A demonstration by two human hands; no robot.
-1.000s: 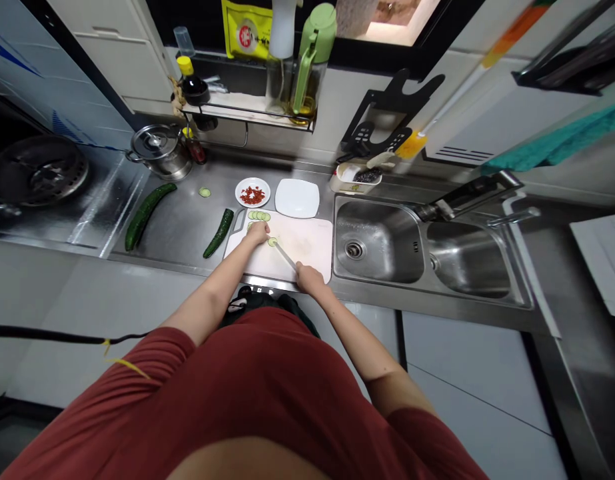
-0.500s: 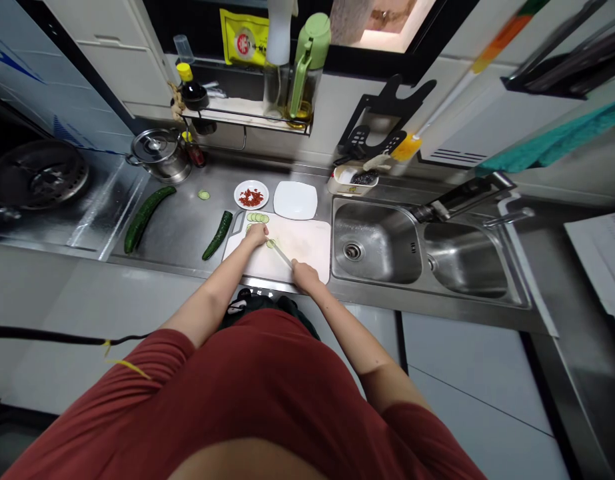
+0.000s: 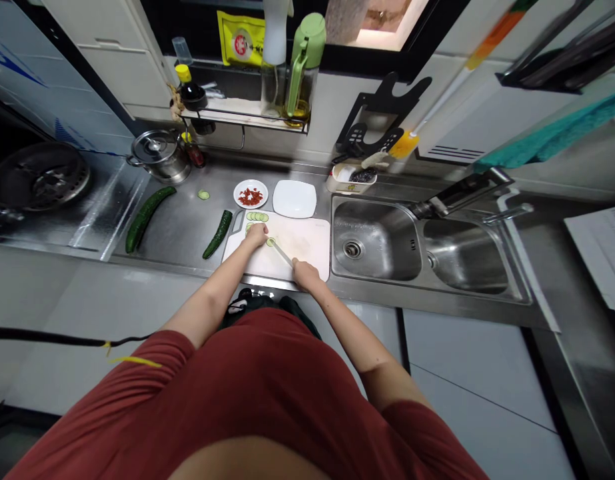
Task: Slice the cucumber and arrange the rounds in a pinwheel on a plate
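My right hand is wrapped round the handle of a knife, whose blade slants over the white cutting board toward the left. By the knife's tip lies a thin cucumber slice. My left hand is closed on the board just left of that slice, fingers bent together; what they hold, if anything, is hidden. Behind it, a row of overlapping cucumber slices lies along the board's far edge, and another slice shows partly beside my fingers. A shorter length of cucumber rests left of the board.
A whole cucumber and a cut end piece lie on the steel counter. Behind the board stand a plate of chopped red pieces and a white square dish. The double sink is at right, a lidded pot at back left.
The view has shifted slightly. Both hands, the knife and the slices keep nearly the same places on the board.
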